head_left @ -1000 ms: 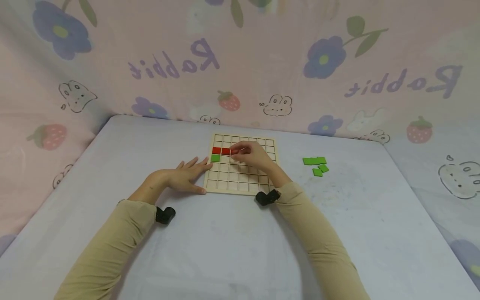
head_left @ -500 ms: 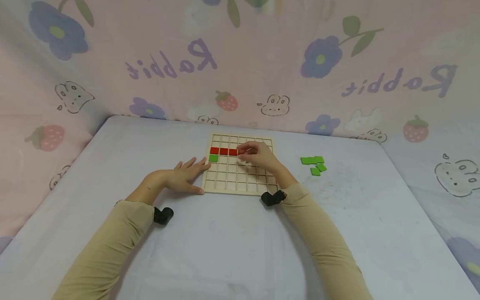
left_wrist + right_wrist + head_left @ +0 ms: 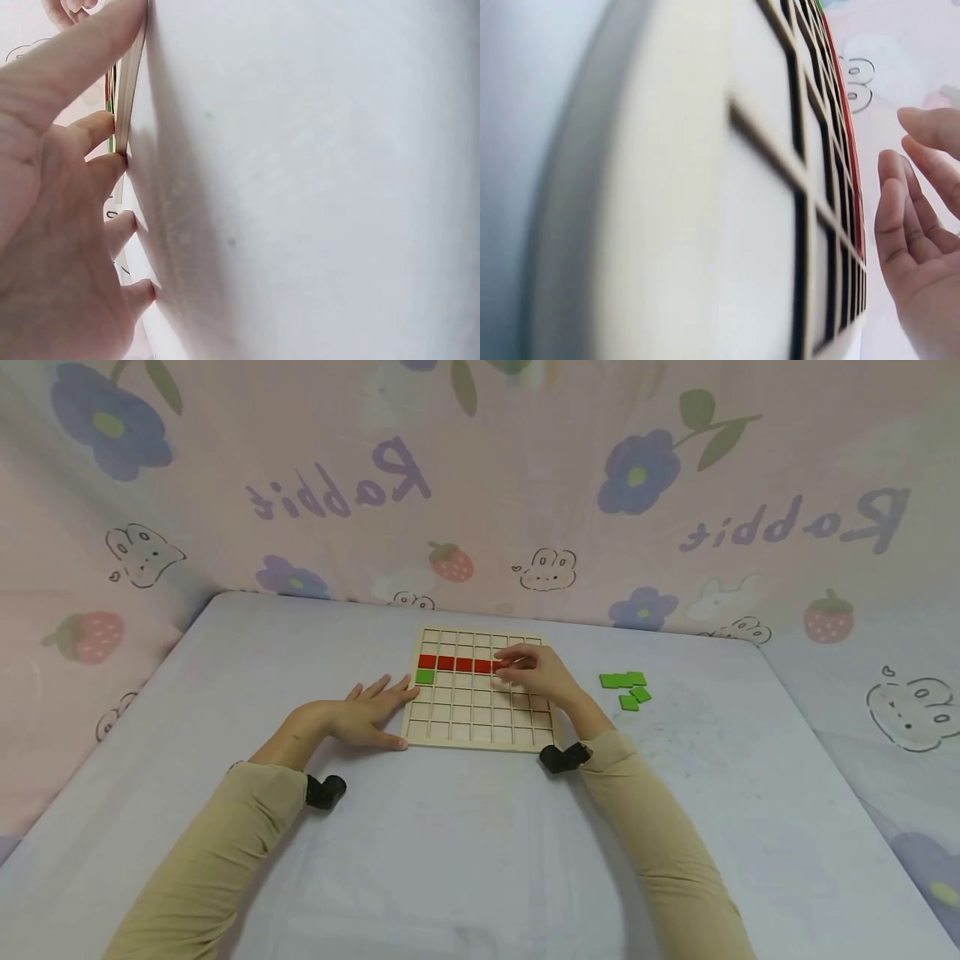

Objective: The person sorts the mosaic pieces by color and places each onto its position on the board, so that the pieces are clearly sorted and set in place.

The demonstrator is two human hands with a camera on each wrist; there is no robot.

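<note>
A square wooden grid board [image 3: 450,746] lies on the table, with a row of red tiles [image 3: 464,665] set in its cells and one green tile [image 3: 425,677] below the row's left end. My right hand [image 3: 543,675] is over the board at the row's right end, thumb and fingers pinching a red tile there, which they partly hide. In the right wrist view its fingers [image 3: 891,202] are bent beside the red row. My left hand [image 3: 363,714] rests spread at the board's left edge; in the left wrist view its fingertips [image 3: 120,159] are against the board's side.
Several loose green tiles [image 3: 617,681] lie on the white-covered table [image 3: 450,860] right of the board, some overlapping. Behind the table hangs a cloth [image 3: 480,485] printed with rabbits, flowers and strawberries.
My right hand has moved rightward along the row, and more red tiles show to the left of its fingers. My left hand has stayed at the board's edge. The green tiles lie as before.
</note>
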